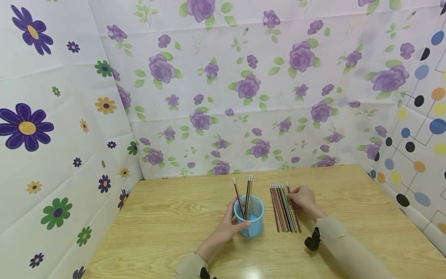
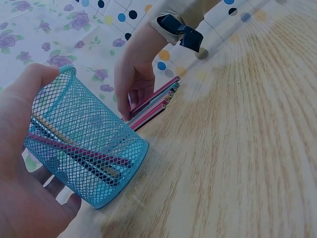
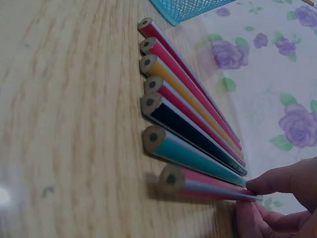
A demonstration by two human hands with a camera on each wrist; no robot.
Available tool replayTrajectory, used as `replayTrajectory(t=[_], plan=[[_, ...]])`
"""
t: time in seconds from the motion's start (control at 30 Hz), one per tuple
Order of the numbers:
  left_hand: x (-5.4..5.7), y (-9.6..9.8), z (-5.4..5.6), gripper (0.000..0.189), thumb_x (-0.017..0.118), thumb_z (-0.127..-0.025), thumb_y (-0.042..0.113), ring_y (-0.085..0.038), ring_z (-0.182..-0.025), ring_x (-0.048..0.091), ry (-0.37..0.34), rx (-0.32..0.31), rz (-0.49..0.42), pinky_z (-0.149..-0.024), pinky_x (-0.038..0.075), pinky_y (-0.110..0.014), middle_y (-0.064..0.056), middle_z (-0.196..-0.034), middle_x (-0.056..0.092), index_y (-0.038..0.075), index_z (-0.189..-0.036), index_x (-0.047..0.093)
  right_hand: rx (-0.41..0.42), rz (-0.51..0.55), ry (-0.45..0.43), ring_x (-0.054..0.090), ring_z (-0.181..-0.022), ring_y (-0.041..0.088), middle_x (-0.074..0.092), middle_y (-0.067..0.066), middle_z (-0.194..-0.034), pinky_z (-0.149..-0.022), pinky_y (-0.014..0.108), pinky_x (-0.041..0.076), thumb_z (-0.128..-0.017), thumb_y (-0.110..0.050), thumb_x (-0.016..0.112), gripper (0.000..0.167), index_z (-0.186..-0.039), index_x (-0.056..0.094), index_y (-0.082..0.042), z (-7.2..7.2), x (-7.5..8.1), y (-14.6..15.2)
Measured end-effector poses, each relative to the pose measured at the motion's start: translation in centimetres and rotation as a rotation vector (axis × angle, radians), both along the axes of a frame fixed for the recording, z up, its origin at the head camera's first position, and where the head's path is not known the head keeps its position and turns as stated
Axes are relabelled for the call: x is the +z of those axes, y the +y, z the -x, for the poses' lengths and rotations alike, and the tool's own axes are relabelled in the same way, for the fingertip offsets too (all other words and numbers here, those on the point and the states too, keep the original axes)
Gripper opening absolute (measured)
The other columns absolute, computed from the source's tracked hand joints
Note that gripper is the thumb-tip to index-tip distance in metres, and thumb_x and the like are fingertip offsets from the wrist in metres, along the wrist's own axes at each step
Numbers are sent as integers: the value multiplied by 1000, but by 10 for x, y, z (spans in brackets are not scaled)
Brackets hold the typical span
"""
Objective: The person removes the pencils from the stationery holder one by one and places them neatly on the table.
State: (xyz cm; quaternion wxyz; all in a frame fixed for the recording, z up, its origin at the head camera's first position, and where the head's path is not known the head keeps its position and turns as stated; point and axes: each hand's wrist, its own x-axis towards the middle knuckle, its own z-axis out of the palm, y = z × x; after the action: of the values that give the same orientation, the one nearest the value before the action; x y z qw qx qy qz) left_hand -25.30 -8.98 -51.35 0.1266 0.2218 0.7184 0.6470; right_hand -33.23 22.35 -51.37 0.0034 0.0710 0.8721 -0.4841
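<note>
My left hand (image 1: pixel 227 229) grips a light blue mesh pencil cup (image 1: pixel 256 228) around its side, thumb at the front. Inside the cup a dark red pencil (image 1: pixel 237 193) leans left, beside black and gold pencils (image 1: pixel 249 193) standing closer to upright. To the right of the cup lies a row of several pencils (image 3: pixel 190 106), their flat unsharpened ends toward me; red, yellow, black and teal ones show. At the row's right end, my right hand (image 1: pixel 304 199) pinches a red pencil (image 3: pixel 213 188) near its far, eraser end. Whether that pencil is off the table cannot be told.
The wooden table (image 1: pixel 167 217) has a light grain and a bright reflection near its front. Flowered cloth (image 1: pixel 244 100) hangs behind it and at the left; a dotted cloth (image 1: pixel 414 155) hangs at the right. A black strap (image 1: pixel 313 240) is on the right wrist.
</note>
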Motion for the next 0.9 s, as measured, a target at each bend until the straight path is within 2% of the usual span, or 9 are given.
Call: replayTrajectory(t=[0.43,0.7,0.9], plan=[[-1,1,0,91,70,-94,33,-50,-143,24,-4,13,0,-113,29,-61,-19,-162,18,20,-160,9,-3,4,9,61,-58,16,65,10,-69,-51,26,53,-90,-8,66,18,-92,68,9,2,-2,-2],[0,2,0,91,70,-94,27,-50,-144,23,-8,20,-3,-114,28,-61,-20,-162,18,16,-160,7,1,4,12,60,-58,16,65,11,-70,-51,27,54,-90,-7,65,17,-92,69,10,1,0,-1],[0,2,1,89,69,-95,25,-51,-144,21,-6,20,1,-114,27,-60,-19,-163,17,20,-160,9,10,-11,12,59,-58,15,64,10,-69,-50,25,53,-89,-7,64,17,-92,69,10,2,-1,0]])
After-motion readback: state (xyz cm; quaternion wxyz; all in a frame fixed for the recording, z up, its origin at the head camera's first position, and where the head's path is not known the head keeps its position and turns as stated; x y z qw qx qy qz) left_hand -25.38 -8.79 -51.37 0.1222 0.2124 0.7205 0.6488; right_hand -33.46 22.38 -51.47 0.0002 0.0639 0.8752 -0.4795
